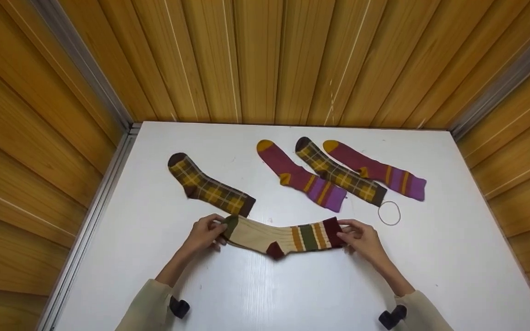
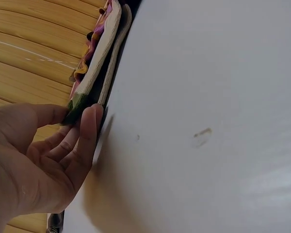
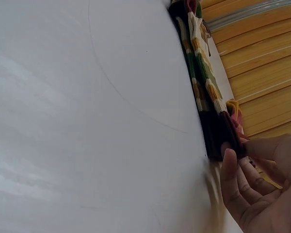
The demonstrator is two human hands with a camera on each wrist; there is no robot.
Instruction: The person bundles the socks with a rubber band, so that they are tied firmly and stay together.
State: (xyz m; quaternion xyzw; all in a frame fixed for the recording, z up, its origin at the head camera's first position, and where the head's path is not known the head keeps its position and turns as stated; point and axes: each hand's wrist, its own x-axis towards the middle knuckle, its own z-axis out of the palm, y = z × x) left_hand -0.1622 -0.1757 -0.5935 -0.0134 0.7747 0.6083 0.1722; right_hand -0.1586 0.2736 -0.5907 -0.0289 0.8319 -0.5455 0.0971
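Observation:
A cream sock (image 1: 256,235) with a green toe, dark red heel and striped leg is stretched sideways between both hands, close over the table. In the head view, my left hand (image 1: 205,234) pinches its toe end. My right hand (image 1: 360,239) pinches the dark red cuff (image 1: 333,232) between thumb and fingers. From the side, two cream layers (image 2: 99,58) lie one above the other in the left wrist view. Likewise the right wrist view has two striped layers (image 3: 203,73) running up to the cuff. The left hand's fingertips sit right at the green toe (image 2: 76,108).
Beyond the left hand lies a plaid sock (image 1: 212,186). Toward the back right are a purple-and-red sock (image 1: 302,177), another plaid sock (image 1: 341,174) and a second purple-and-red sock (image 1: 377,170). A thin ring (image 1: 389,213) lies on the white table (image 1: 269,294). Wood-patterned walls (image 1: 256,59) enclose it.

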